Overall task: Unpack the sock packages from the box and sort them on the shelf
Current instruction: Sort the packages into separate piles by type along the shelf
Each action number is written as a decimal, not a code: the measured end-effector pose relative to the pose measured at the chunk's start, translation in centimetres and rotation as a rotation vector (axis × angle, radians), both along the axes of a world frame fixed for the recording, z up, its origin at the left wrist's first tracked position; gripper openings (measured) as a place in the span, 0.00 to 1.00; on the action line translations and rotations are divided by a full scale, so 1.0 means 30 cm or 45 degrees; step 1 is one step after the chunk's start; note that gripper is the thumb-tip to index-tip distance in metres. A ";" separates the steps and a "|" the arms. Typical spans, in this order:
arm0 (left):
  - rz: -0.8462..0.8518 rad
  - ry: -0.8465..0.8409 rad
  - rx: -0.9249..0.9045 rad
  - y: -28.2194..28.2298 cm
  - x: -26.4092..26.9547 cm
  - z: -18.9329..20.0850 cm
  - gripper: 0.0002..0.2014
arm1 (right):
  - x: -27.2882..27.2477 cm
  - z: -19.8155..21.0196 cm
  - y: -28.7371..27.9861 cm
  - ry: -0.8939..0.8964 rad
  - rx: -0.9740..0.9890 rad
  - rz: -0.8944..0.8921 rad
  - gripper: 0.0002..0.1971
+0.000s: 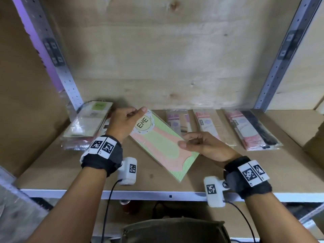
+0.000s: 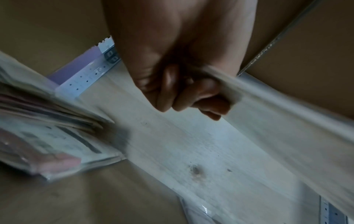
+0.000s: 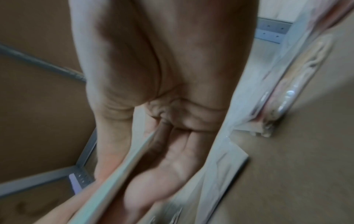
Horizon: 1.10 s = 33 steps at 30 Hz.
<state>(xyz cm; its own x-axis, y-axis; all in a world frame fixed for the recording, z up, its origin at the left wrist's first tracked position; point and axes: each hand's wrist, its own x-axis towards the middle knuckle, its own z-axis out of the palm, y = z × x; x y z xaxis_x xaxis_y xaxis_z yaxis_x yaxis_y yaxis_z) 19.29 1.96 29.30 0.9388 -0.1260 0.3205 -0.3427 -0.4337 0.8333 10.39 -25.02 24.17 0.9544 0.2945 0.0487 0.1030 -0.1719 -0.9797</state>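
Plywood backs the bay, with perforated steel uprights (image 1: 67, 74) at either side and a brown shelf (image 1: 289, 165) running across at hand height. On that shelf, packages already lie in groups: a tall pile at the far left (image 1: 87, 125), topped by a green-labelled pack, and three lower groups to the right, a purple-labelled one (image 1: 177, 122), a pink-labelled one (image 1: 208, 125) and a pink-and-black one (image 1: 252, 130), each set apart from its neighbour.

Held just above the shelf, between the pile and the purple group, is the sock package (image 1: 163, 142) in hand, flat, green-striped with pink sock shapes and a round label. The left hand (image 1: 126, 122) pinches its top corner, thumb on the label side and fingers curled behind. The right hand (image 1: 205, 146) grips the lower right edge, thumb on the face; the right wrist view is blurred, but its fingers seem to lie flat beneath.

Judging by the green label, this pack likely belongs on the left pile. To do it well, keep the pack level, let the right hand release first, and slide it squarely on top so the slippery wrappers beneath do not fan out or topple.
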 end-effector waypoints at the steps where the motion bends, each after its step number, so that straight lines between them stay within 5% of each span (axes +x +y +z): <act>1: 0.009 0.001 -0.017 -0.001 0.000 -0.001 0.26 | -0.004 -0.012 -0.009 0.027 0.032 0.016 0.09; 10: 0.025 0.376 -0.498 -0.025 0.016 -0.024 0.12 | -0.004 -0.022 -0.046 0.092 0.316 -0.107 0.09; 14: 0.005 0.566 -0.715 -0.017 0.035 -0.032 0.18 | -0.004 -0.041 -0.028 0.109 0.418 -0.230 0.06; 17: -0.103 0.554 -0.614 -0.051 0.019 -0.054 0.23 | 0.003 -0.050 0.005 0.165 0.547 -0.256 0.04; 21: -0.151 0.433 -0.336 -0.102 -0.025 -0.078 0.09 | -0.007 -0.058 0.061 0.243 0.379 -0.073 0.08; 25: -0.412 0.519 -0.065 -0.110 -0.060 -0.066 0.15 | 0.014 -0.048 0.084 0.235 0.505 -0.244 0.32; 28: -0.524 0.509 -0.048 -0.124 -0.073 -0.069 0.17 | 0.030 -0.052 0.079 0.147 0.448 -0.362 0.30; 33: -0.259 0.488 -0.254 -0.102 -0.038 -0.075 0.14 | 0.001 -0.053 0.065 0.287 0.361 -0.195 0.12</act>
